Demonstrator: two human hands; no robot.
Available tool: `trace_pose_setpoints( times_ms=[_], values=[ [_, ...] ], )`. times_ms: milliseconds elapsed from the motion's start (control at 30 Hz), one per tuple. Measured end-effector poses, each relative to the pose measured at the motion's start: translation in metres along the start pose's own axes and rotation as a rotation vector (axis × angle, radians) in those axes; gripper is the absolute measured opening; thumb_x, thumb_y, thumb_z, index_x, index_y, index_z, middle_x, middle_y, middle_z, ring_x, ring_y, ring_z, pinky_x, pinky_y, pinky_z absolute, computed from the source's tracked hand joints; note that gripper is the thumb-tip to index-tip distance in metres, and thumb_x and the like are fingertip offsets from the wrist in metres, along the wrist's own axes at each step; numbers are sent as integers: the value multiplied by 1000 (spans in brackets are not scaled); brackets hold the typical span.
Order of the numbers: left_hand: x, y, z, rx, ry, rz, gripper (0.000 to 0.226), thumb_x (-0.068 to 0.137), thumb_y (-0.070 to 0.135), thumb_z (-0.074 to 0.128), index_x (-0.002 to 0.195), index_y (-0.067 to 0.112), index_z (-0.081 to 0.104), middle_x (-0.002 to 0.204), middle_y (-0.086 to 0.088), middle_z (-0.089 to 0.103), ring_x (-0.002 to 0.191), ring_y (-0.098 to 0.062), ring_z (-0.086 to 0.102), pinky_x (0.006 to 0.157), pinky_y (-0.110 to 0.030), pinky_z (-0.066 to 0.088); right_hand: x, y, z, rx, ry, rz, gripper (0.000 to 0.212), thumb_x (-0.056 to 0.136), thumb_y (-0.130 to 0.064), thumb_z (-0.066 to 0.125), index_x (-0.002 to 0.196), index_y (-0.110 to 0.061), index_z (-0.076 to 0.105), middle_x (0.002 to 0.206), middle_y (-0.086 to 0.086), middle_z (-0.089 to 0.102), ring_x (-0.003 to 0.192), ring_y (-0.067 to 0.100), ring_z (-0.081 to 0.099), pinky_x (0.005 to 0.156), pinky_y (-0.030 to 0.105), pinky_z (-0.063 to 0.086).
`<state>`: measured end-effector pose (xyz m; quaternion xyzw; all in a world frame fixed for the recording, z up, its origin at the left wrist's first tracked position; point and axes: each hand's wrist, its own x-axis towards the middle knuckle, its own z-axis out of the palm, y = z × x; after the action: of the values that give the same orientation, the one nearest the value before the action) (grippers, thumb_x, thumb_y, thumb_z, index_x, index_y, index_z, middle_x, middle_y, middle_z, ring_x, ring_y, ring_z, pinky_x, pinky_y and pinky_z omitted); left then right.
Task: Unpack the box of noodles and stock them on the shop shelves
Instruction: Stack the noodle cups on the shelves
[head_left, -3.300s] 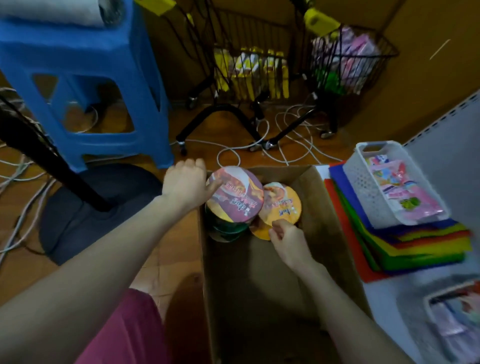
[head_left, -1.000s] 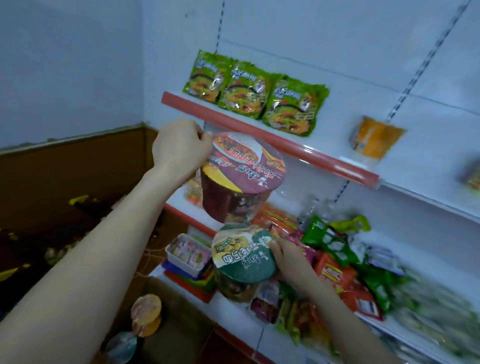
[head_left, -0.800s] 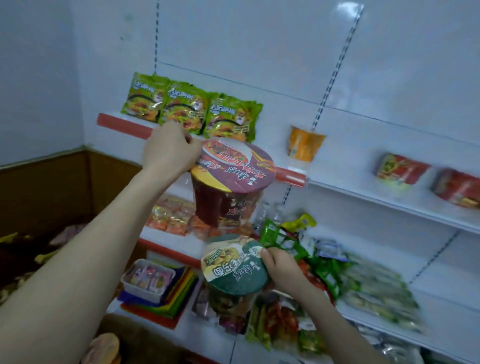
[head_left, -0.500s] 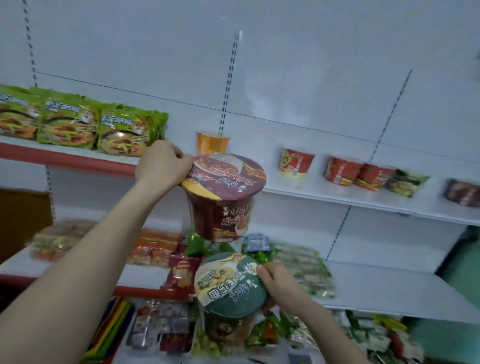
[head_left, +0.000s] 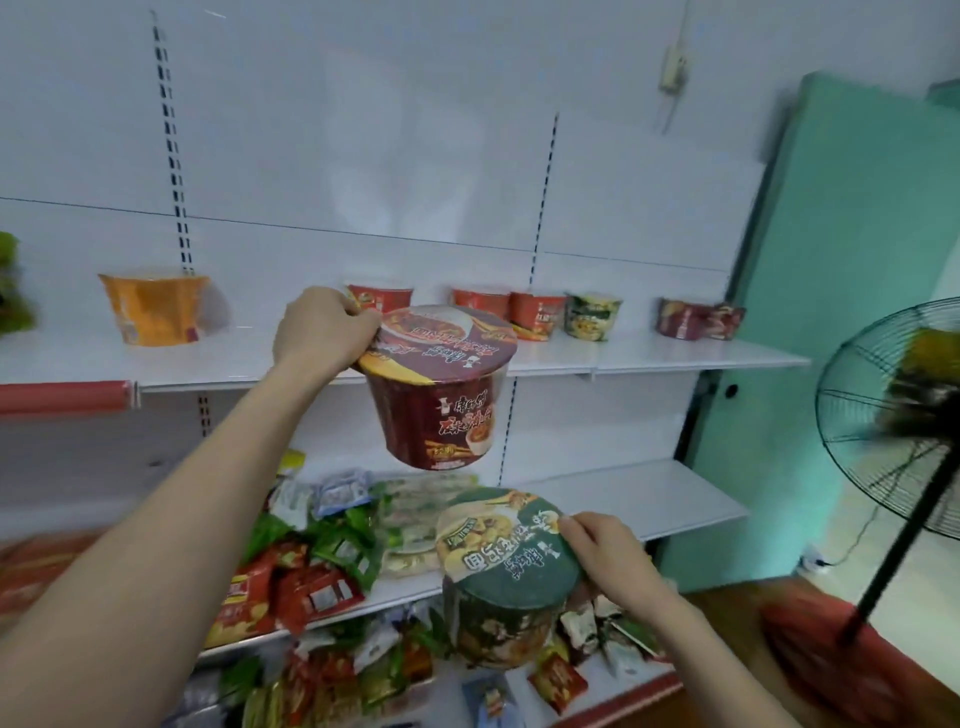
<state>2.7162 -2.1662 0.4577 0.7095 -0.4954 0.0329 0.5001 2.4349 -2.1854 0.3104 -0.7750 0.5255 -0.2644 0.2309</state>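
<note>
My left hand (head_left: 322, 325) grips the rim of a dark red noodle bowl (head_left: 441, 395), held in the air in front of the upper white shelf (head_left: 649, 356). Lower down, my right hand (head_left: 608, 556) pinches the lid edge of a green noodle bowl (head_left: 506, 577), in front of the packet shelves. On the upper shelf stand an orange cup (head_left: 153, 306), several red cups (head_left: 535, 314), a green cup (head_left: 592, 316) and dark red bowls (head_left: 696, 318). The box is out of view.
Snack packets (head_left: 322, 561) crowd the lower shelves at the left and centre. A bare white shelf (head_left: 649, 499) sits at the middle right. A black standing fan (head_left: 893, 431) stands at the right before a teal wall (head_left: 841, 291).
The view has swung right along the shelves, from the floor box to the cup row. Both hands still carry their bowls, lifted from the box earlier; the fan has come into view.
</note>
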Motion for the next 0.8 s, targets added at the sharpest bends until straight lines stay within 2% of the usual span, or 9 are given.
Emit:
trace_pose_setpoints(
  times_ms=[67,167,267,333,467,567,633,733,800],
  values=[
    [5,6,14,-6,-10,-14,29,81,23,59,55,9,59,65,-19,59,79,-38,64,75,-36,50,5,13,-11,48,13,37,36,98,-27,40,66,-14,51,67,1,57,61,16,58,47,15,40],
    [19,8,33,-8,-21,-11,27,80,23,59,65,2,67,65,-21,60,77,-38,64,74,-38,53,22,27,-26,129,36,92,36,98,-28,41,70,-9,55,66,8,60,61,33,67,39,18,40],
    [41,8,52,-72,-47,-29,27,75,26,59,60,5,65,57,-17,58,66,-32,61,75,-45,56,48,31,-45,199,86,129,37,97,-26,42,80,1,59,71,19,65,49,29,66,36,20,43],
    [60,12,66,-91,-43,-28,26,78,23,60,57,8,61,56,-16,57,62,-30,58,75,-45,57,69,30,-60,254,124,140,36,98,-24,41,82,2,60,68,21,65,41,22,63,35,21,45],
    [100,32,95,-129,-43,18,23,81,21,59,69,4,67,59,-16,59,57,-30,57,71,-37,53,116,30,-94,361,257,152,33,98,-20,42,81,2,60,53,13,60,34,16,58,37,23,50],
    [128,50,121,-114,-40,90,24,83,21,57,71,3,68,66,-19,61,64,-30,54,61,-29,43,148,37,-122,406,353,178,31,96,-18,44,74,-4,59,50,11,59,33,15,57,37,23,50],
    [145,62,144,-135,-55,107,25,81,21,57,70,0,67,62,-18,59,61,-30,54,60,-28,44,169,47,-142,427,416,193,31,95,-16,44,70,-4,57,52,15,59,32,15,56,37,24,50],
    [166,81,181,-197,-77,118,31,73,24,60,73,-7,67,63,-22,57,62,-29,56,74,-42,56,203,69,-171,448,484,205,29,95,-14,42,72,-1,55,58,20,58,30,14,56,34,22,48],
    [178,95,210,-227,-81,120,30,71,23,60,70,-6,67,62,-23,58,64,-30,58,77,-49,56,228,89,-191,472,513,215,26,96,-12,41,78,2,54,60,21,58,29,14,55,33,21,48]
  ],
)
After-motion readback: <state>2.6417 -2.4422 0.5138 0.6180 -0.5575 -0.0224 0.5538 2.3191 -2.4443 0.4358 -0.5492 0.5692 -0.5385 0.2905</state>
